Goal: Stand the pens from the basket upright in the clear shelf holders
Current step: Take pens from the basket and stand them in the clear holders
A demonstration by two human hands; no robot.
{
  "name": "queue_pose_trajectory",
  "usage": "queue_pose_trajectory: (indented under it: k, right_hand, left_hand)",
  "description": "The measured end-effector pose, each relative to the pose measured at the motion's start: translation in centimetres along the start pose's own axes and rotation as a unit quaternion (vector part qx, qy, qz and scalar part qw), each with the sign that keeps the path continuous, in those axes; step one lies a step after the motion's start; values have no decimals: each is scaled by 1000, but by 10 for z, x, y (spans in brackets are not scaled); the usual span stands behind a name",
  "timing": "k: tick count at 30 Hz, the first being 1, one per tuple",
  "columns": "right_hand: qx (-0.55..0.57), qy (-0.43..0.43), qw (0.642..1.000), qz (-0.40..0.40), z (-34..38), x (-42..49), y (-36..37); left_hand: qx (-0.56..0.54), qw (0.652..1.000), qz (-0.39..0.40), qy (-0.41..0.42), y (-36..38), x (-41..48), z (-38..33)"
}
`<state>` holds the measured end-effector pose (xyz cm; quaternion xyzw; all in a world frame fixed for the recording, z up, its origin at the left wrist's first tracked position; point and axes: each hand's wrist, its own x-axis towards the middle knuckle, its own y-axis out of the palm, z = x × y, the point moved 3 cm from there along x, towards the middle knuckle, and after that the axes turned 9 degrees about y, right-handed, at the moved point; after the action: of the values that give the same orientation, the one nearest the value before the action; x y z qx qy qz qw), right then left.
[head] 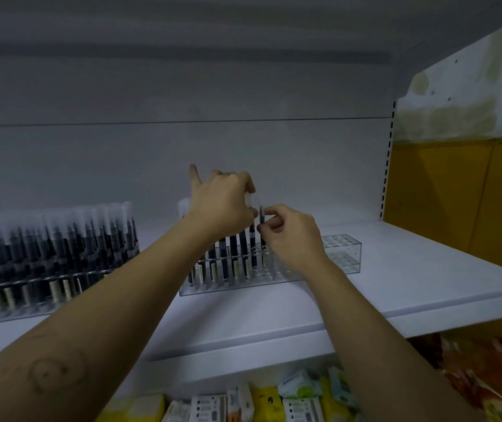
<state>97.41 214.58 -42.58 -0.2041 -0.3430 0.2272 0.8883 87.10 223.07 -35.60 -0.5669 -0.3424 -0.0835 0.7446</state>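
Right holder holes free (pens left).

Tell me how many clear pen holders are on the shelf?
2: a full holder at the left of the shelf, a part-filled holder in the middle. More may lie out of view.

From my remote seat, the holder reads as clear, glossy plastic with faint reflections on its walls. The pens look like dark smooth plastic under frosted translucent caps. The shelf is smooth, white and matt; metal or board, I cannot tell. The packets below wear shiny film.
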Motion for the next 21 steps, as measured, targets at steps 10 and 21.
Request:
queue_pose_trajectory:
  k: [10,21]
  right_hand:
    - [-68,-27,997,-16,31,-36,-35]
    - [-128,-86,988,8,76,-112,-54]
  left_hand:
    - [22,997,-20,68,-39,-43,-8]
    - [-20,995,-32,91,-76,-140,-9]
